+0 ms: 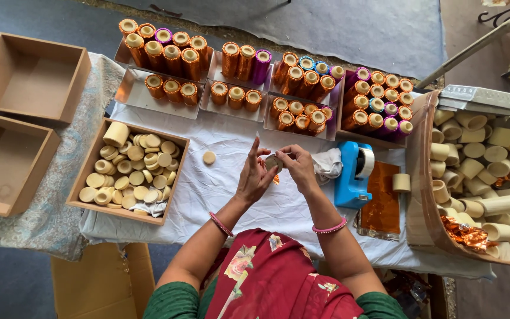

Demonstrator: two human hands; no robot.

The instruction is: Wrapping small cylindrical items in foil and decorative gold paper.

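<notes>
Both forearms come up from the bottom of the view and meet over the white cloth [219,195] on the table. The left hand [254,175] stands with the palm turned to the right, fingers stretched upward and a little spread, and only its thumb side touches the small cream tube [274,162]. The right hand [300,167] is bent at the wrist, and its thumb and first fingers are closed on the same tube and hold it just above the cloth, between the two hands. A bit of orange foil [276,179] shows under the tube. Each wrist carries a pink bangle.

Just right of the hands lie a white rag [328,164] and a blue tape dispenser [352,174], then a stack of orange foil sheets [383,201]. On the left a cardboard box [126,171] holds cream round caps, and one loose cap [209,158] lies on the cloth near it. Trays of foil-wrapped tubes [267,82] stand in a row behind.
</notes>
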